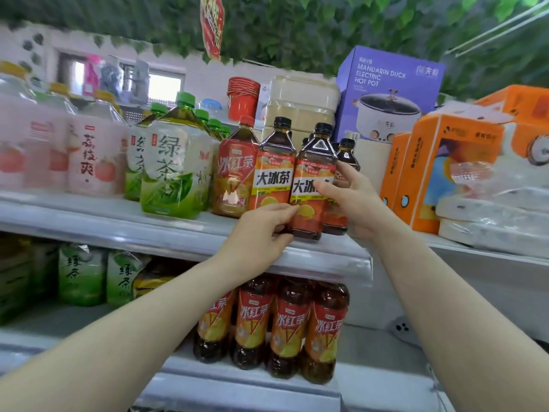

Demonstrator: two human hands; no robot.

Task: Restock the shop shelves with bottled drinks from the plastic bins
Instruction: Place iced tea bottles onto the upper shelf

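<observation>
Two black-capped iced tea bottles with orange labels stand at the front of the upper shelf (pixel 184 233). My left hand (pixel 261 230) touches the lower part of the left bottle (pixel 274 165) and the base of the right bottle (pixel 315 179), fingers lightly curled. My right hand (pixel 350 197) holds the right bottle, thumb across its label and fingers round its right side. More black-capped bottles (pixel 346 153) stand behind. A red-capped iced tea bottle (pixel 234 171) stands to their left.
Green tea bottles (pixel 172 168) and pink lychee drink bottles (pixel 95 156) fill the shelf's left part. Orange tissue packs (pixel 430 171) and a purple hot pot box (pixel 389 90) sit to the right. The lower shelf holds red-label tea bottles (pixel 285 325) and green tea bottles (pixel 83 275).
</observation>
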